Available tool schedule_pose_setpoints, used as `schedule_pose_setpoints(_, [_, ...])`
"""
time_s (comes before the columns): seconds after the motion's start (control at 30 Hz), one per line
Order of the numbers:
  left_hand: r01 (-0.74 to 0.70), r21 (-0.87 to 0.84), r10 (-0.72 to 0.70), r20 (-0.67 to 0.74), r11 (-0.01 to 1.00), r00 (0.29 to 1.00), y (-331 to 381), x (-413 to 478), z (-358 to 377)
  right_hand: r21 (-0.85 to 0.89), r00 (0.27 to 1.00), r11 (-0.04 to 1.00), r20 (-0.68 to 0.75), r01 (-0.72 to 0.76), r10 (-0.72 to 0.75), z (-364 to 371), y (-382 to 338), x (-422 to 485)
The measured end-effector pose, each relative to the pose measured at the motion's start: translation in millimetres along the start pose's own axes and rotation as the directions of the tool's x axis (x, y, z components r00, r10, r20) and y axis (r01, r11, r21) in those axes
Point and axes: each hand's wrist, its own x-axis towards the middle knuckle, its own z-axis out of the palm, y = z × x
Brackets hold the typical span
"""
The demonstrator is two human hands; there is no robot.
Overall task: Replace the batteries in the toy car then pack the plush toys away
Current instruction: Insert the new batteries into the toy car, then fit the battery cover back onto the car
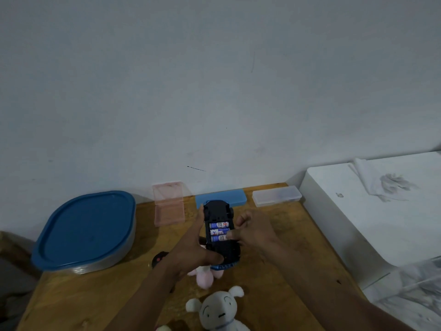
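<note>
Nearest, the white plush toy (pixel 218 311) lies at six o'clock on the counter (pixel 95 295). At twelve o'clock from it, the left hand (pixel 191 253) grips the upturned toy car (pixel 217 211), seemingly light and rigid, by its sides; the right hand (pixel 255 231) pinches a slick battery (pixel 218 238).

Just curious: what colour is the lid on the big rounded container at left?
Dark blue, that rounded plastic lid; the head view shows it.

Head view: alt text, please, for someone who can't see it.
The left hand holds the toy car upside down above the wooden table, three batteries in its open bay; the right hand touches the lowest. Plush toys lie nearer.
</note>
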Motion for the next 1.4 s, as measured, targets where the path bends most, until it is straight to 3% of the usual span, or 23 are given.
schedule_pose_setpoints(0.23, [0.032,-0.084,-0.031,0.021,0.996,0.999,-11,0,34,0.119,0.993,0.988,-0.055,-0.097,0.104,-18,25,-22])
schedule_pose_setpoints(0.43, [-0.004,-0.035,0.008,0.109,0.999,0.994,-18,7,95,0.190,0.974,0.963,-0.093,-0.188,0.209,-55,76,-43])
schedule_pose_setpoints(0.7, [0.095,0.039,-0.099,0.142,0.995,0.985,-24,20,176,-0.086,0.959,0.977,-0.224,-0.197,0.174,-135,165,-53])
schedule_pose_setpoints(0.9, [0.188,0.100,-0.192,0.033,0.977,0.981,-27,18,227,-0.457,0.996,0.886,-0.010,-0.082,0.088,-175,225,-56])
schedule_pose_setpoints(1.0, [0.221,0.018,-0.221,-0.001,0.975,0.975,-28,14,252,-0.611,0.990,0.790,0.137,0.053,0.040,-180,238,-55])
schedule_pose_setpoints(1.17, [0.280,-0.042,-0.283,-0.116,0.959,0.952,-42,7,268,-0.666,0.961,0.713,0.275,0.218,-0.037,-176,246,-45])
schedule_pose_setpoints(1.4, [0.273,-0.105,-0.289,-0.195,0.956,0.937,-40,-8,282,-0.683,0.936,0.670,0.347,0.290,-0.052,-173,252,-33])
